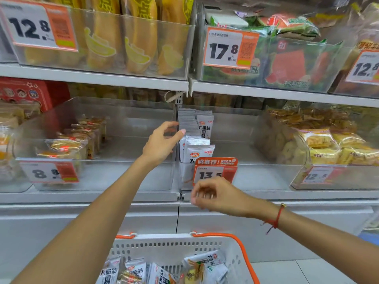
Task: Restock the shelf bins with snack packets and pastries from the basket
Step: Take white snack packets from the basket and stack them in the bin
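While left hand [162, 145] reaches far, fingers loosely spread, touching upright white packets [198, 140] in the middle bin [256, 175], right hand [215, 196] hangs nearer, fingers curled, seemingly holding nothing. Basket [229, 245] stock lies near, below both hands; right hand closer.

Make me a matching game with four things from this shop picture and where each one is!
Things:
1. White plastic basket with orange handles
2. Yellow banana-print packets
3. Red-and-green watermelon-print packets
4. White snack packets with black lettering

Places:
A. Upper shelf, right clear bin
B. Middle shelf, narrow row beside the left hand
C. Bottom of the picture, below the arms
D. Upper shelf, left clear bin

Pairs: 1-C, 2-D, 3-A, 4-B
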A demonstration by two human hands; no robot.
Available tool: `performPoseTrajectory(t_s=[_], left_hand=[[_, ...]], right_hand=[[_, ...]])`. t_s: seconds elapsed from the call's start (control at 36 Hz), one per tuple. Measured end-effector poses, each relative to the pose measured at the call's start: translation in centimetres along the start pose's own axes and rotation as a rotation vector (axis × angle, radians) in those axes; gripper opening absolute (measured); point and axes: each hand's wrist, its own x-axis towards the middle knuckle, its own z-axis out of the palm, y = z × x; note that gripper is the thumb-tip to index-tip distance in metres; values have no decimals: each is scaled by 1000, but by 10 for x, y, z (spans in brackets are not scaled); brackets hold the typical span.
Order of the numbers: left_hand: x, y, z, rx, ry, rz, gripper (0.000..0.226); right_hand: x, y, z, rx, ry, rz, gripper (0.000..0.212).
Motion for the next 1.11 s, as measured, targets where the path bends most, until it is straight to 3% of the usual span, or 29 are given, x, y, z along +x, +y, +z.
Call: performPoseTrajectory(t_s=[0.19, 0.33, 0.42, 0.47, 0.56, 0.67, 0.72, 0.89, 0.97, 1.03, 1.11], left_hand=[[-10, 3, 2, -7, 129, 119, 33], [-52, -1, 5, 91, 430, 340, 16], [-90, -18, 12, 164, 569, 364, 9], [-114, -36, 16, 188, 580, 358, 15], [-142, -72, 20, 271, 447, 316, 22], [-167, -130, 23, 408, 243, 83, 43], [-177, -155, 20, 462, 145, -8, 38], [-200, -232, 23, 706, -379, -409, 26], [-210, -255, 31, 867, -609, -498, 32], [-212, -258, 36, 973, -658, -484, 33], [-207, -257, 42, 937, -623, -583, 33]], right_hand=[[11, 54, 38, -226, -471, 319, 24], [13, 88, 72, -309, -531, 472, 29], [8, 104, 88, -336, -584, 533, 22], [5, 112, 97, -387, -588, 546, 18], [7, 125, 113, -406, -570, 581, 26], [15, 131, 141, -368, -521, 510, 27], [21, 132, 158, -337, -468, 454, 29], [30, 153, 211, -276, -412, 477, 37], [32, 163, 231, -307, -397, 514, 40], [30, 169, 242, -339, -447, 508, 43], [26, 177, 251, -448, -479, 438, 49]])
